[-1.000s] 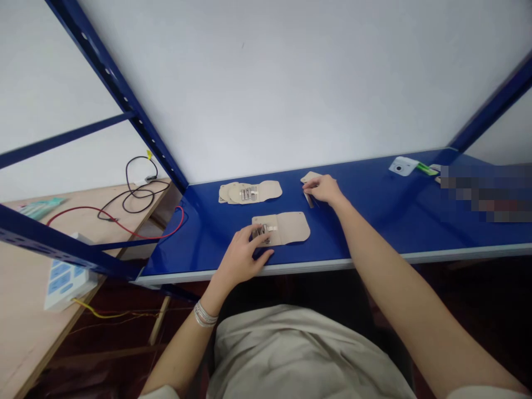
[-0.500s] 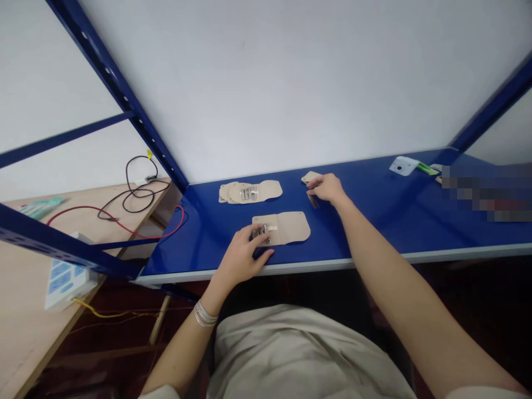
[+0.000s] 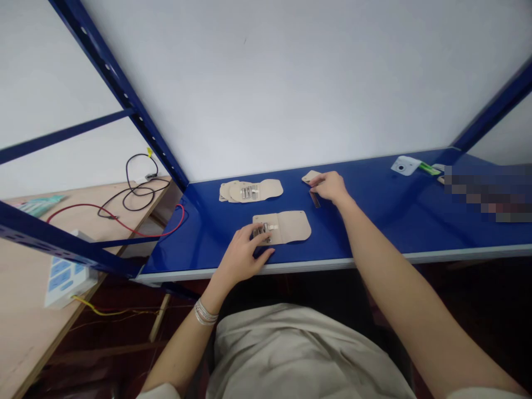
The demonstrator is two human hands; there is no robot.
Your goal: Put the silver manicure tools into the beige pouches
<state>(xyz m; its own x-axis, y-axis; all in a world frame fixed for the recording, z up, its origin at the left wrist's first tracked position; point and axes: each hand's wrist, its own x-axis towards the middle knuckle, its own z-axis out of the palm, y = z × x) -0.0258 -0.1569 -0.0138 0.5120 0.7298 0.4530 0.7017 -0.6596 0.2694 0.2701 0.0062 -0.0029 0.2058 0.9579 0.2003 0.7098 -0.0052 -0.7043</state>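
My left hand (image 3: 239, 256) lies over an open beige pouch (image 3: 291, 228), with its fingertips on the small metal tools (image 3: 262, 233) strapped inside. Whether those fingers grip a tool, I cannot tell. Farther back lies a second open beige pouch (image 3: 257, 191) holding similar metal tools (image 3: 247, 192). My right hand (image 3: 330, 187) is at the back of the shelf, its fingers pinched together. A slim dark tool (image 3: 315, 199) hangs from those fingertips. Just beyond them is a small beige flap (image 3: 310, 177).
Everything lies on a glossy blue shelf board (image 3: 366, 221) with a grey front edge, backed by a white panel. A white instant camera (image 3: 405, 165) and a green item (image 3: 429, 169) sit far right, beside a pixelated patch. Black and red cables (image 3: 137, 191) lie on a wooden table at left.
My right hand has shifted slightly to the right, and the slim dark tool has moved with it. My left hand has stayed almost still on the pouch.
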